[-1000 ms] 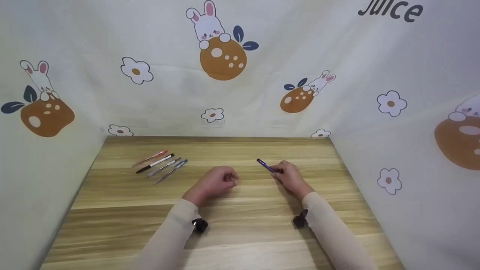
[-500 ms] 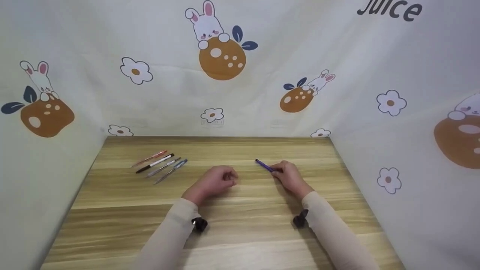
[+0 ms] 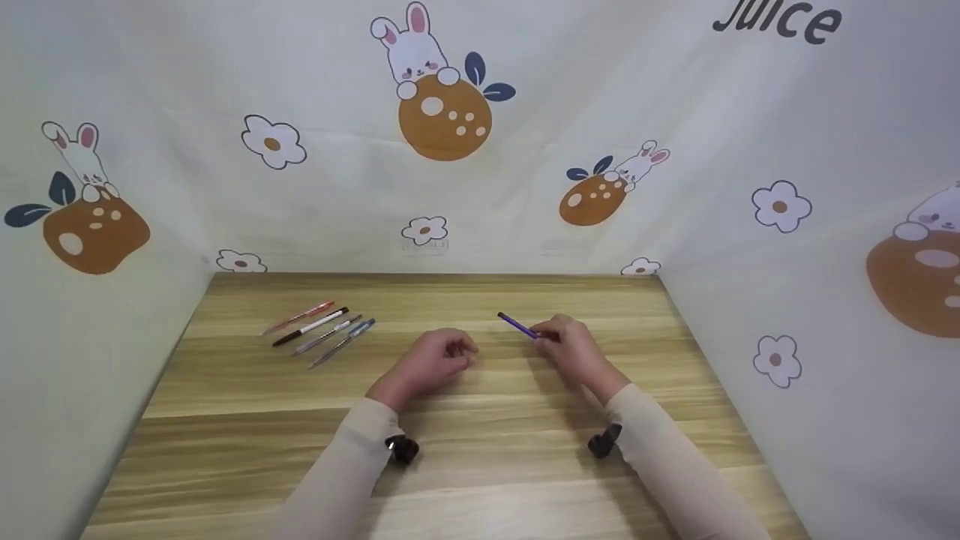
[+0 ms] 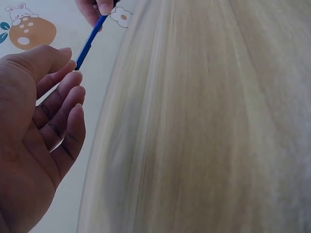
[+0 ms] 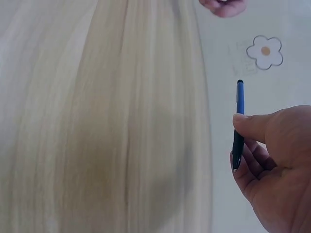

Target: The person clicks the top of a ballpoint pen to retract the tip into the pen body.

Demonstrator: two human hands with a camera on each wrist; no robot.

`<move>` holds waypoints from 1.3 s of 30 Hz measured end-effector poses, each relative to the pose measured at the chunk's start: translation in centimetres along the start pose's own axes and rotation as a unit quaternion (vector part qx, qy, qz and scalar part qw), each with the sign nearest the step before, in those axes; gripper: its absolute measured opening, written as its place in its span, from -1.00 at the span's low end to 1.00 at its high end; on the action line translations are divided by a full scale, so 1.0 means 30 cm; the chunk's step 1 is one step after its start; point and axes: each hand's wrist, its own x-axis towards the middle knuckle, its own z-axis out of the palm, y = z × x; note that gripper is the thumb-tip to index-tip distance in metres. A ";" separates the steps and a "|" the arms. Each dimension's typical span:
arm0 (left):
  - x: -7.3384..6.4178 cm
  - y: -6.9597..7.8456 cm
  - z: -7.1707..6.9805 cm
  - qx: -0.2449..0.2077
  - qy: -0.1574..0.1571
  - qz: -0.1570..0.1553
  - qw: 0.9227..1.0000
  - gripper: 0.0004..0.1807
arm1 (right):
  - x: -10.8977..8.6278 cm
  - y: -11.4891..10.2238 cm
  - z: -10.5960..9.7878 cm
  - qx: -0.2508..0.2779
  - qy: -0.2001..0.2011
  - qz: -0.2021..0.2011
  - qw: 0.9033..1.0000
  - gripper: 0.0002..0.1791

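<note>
table (image 3: 480, 480): enclosed by a cloth backdrop (image 3: 525, 187) behind and on both sides
four pens (image 3: 321, 334): on the table, far left, lying side by side in a slanted row; well apart from both hands
left hand (image 3: 435, 361): over the table's middle, right of the four pens; holds nothing
right hand (image 3: 571, 346): just right of the left hand, apart from it; pinches a pen (image 3: 517, 325)
pen: juts up and left from the right hand, above the table, toward the backdrop
</note>
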 end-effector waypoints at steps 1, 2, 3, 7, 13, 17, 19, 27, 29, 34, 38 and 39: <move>0.002 -0.002 0.001 -0.004 0.004 0.001 1.000 -0.88 | -0.001 -0.011 -0.001 -0.005 0.000 -0.004 1.000 -0.78; 0.002 -0.003 0.001 -0.008 0.008 0.001 1.000 -0.88 | -0.003 -0.022 -0.003 -0.008 -0.002 -0.008 1.000 -0.78; 0.004 -0.006 0.002 -0.011 0.011 0.001 1.000 -0.87 | -0.005 -0.032 -0.003 -0.012 -0.003 -0.012 1.000 -0.78; 0.009 -0.014 0.007 -0.019 0.032 -0.002 0.999 -0.86 | -0.013 -0.071 -0.006 -0.024 -0.009 -0.025 0.999 -0.77; 0.010 -0.008 0.004 -0.041 0.053 -0.040 0.997 -0.80 | -0.028 -0.112 -0.005 -0.040 -0.004 -0.066 0.997 -0.76; 0.010 -0.007 0.004 -0.060 0.051 -0.050 0.996 -0.76 | -0.034 -0.128 0.000 -0.046 -0.006 -0.083 0.995 -0.77; 0.010 -0.010 0.005 -0.066 0.050 -0.051 0.995 -0.76 | -0.035 -0.137 0.002 -0.051 -0.008 -0.087 0.995 -0.78; 0.013 -0.004 0.020 -0.083 0.062 -0.050 0.993 -0.72 | -0.038 -0.157 0.009 -0.075 -0.015 -0.096 0.993 -0.78; 0.016 0.001 0.026 -0.097 0.067 -0.049 0.992 -0.71 | -0.038 -0.161 0.014 -0.073 -0.019 -0.098 0.992 -0.78; 0.028 0.002 0.041 -0.132 0.089 -0.043 0.986 -0.74 | -0.041 -0.171 0.028 -0.064 -0.026 -0.106 0.992 -0.76; 0.031 0.005 0.045 -0.149 0.102 -0.038 0.983 -0.79 | -0.048 -0.173 0.039 -0.061 -0.026 -0.120 0.991 -0.75; 0.030 0.005 0.045 -0.151 0.104 -0.037 0.982 -0.80 | -0.050 -0.173 0.041 -0.061 -0.026 -0.123 0.990 -0.74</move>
